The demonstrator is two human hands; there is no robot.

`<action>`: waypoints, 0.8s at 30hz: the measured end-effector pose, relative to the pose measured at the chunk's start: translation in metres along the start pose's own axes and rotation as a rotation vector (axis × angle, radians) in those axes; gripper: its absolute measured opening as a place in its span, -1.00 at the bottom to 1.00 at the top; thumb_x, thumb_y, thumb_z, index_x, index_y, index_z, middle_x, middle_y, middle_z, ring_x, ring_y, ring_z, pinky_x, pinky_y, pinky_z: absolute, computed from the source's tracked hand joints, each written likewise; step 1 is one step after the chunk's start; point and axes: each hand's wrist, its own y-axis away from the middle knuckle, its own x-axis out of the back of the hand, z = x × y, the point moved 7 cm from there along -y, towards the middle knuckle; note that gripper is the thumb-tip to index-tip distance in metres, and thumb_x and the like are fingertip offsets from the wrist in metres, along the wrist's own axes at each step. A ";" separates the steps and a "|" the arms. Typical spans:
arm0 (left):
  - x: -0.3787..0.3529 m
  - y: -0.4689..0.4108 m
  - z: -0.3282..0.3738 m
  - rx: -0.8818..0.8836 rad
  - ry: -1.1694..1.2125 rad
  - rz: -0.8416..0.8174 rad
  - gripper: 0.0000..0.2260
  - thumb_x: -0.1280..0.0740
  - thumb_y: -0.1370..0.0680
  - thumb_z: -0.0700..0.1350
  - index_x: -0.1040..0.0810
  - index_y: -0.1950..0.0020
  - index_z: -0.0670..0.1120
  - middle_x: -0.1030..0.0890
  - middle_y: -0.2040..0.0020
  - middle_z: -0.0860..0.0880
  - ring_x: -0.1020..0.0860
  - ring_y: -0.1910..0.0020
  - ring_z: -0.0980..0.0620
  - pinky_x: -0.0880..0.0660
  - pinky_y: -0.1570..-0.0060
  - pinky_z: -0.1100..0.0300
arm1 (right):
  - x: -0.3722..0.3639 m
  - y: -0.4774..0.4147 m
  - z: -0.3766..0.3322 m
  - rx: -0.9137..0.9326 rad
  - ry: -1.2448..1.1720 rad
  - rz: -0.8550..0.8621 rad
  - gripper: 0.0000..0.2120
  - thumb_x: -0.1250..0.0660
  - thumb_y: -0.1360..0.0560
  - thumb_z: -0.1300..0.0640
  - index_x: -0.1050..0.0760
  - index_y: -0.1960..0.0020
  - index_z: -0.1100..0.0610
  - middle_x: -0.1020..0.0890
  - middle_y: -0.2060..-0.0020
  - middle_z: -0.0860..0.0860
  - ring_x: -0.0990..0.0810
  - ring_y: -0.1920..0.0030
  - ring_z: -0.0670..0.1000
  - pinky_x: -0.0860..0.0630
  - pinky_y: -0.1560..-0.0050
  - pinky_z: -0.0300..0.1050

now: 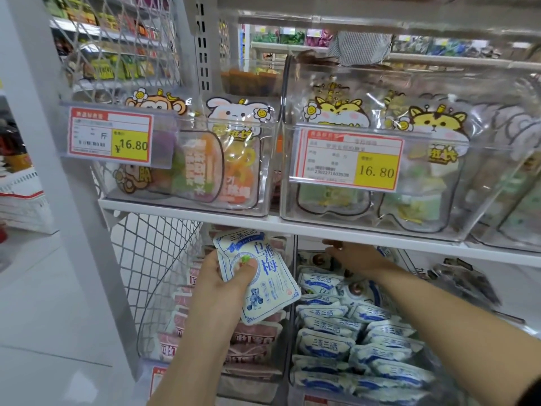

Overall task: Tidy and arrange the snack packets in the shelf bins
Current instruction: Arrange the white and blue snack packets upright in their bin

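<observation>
My left hand (225,284) grips a white and blue snack packet (263,279), held upright over the lower left bin of pink packets (251,344). The thumb lies across the packet's front. My right hand (355,257) reaches deep into the lower right bin, over a pile of white and blue packets (357,332) of the same kind. Its fingers stretch toward the back under the shelf edge (292,227); whether they hold anything is hidden.
Above the shelf stand two clear bins (275,171) with cartoon-animal candy bags and red and yellow price tags (111,136). A wire mesh side panel (158,259) closes the left end. A grey upright post (44,142) runs down the left. Dark packets (465,282) lie farther right.
</observation>
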 end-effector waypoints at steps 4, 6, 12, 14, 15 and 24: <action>-0.001 0.001 0.001 0.005 0.006 -0.003 -0.91 -0.35 -0.54 -0.15 -0.51 -0.02 -0.03 -0.70 0.15 -0.02 -0.68 0.25 0.05 -0.55 0.44 0.21 | -0.008 -0.015 -0.001 -0.014 0.120 0.014 -0.67 -0.19 -0.60 0.08 -0.39 -0.32 0.16 -0.51 -0.26 0.12 -0.49 -0.22 0.12 -0.40 -0.25 -0.05; 0.000 0.001 0.001 0.009 0.001 0.000 -0.90 -0.35 -0.54 -0.14 -0.50 -0.03 -0.02 -0.70 0.15 -0.02 -0.68 0.25 0.04 -0.56 0.42 0.19 | -0.013 -0.019 0.001 -0.015 0.186 0.043 -0.73 -0.18 -0.58 0.12 -0.41 -0.25 0.17 -0.54 -0.18 0.12 -0.52 -0.15 0.13 -0.44 -0.16 -0.03; 0.004 -0.002 0.001 0.013 -0.004 0.004 -0.90 -0.36 -0.53 -0.14 -0.51 -0.02 -0.01 -0.69 0.14 0.00 -0.67 0.26 0.09 -0.55 0.43 0.23 | -0.004 -0.015 0.001 0.021 0.372 0.175 -0.84 -0.13 -0.57 0.18 -0.49 0.04 0.13 -0.59 0.09 0.09 -0.48 0.17 0.05 -0.41 0.18 -0.11; 0.006 -0.002 0.001 0.008 0.008 0.015 -0.90 -0.36 -0.54 -0.15 -0.51 -0.02 -0.02 -0.69 0.15 0.01 -0.67 0.27 0.11 -0.55 0.44 0.25 | 0.004 -0.012 0.001 0.071 0.278 0.248 -0.82 -0.13 -0.60 0.11 -0.45 0.09 0.13 -0.58 0.18 0.07 -0.53 0.16 0.07 -0.48 0.15 -0.07; 0.007 -0.002 0.002 0.005 0.014 0.017 -0.90 -0.36 -0.54 -0.16 -0.51 -0.02 -0.03 -0.69 0.16 0.02 -0.67 0.28 0.12 -0.53 0.45 0.27 | 0.008 -0.010 0.002 0.078 0.208 0.264 -0.80 -0.13 -0.61 0.08 -0.43 0.13 0.12 -0.56 0.24 0.03 -0.54 0.16 0.06 -0.48 0.14 -0.06; 0.004 0.000 -0.001 0.010 -0.011 0.003 -0.88 -0.36 -0.53 -0.15 -0.51 -0.04 -0.03 -0.69 0.11 -0.01 -0.68 0.22 0.07 -0.60 0.33 0.13 | 0.005 -0.006 -0.002 -0.012 -0.242 0.096 -0.81 -0.15 -0.60 -0.07 -0.44 0.07 0.00 -0.50 0.18 -0.04 -0.46 0.05 -0.03 -0.37 -0.07 -0.14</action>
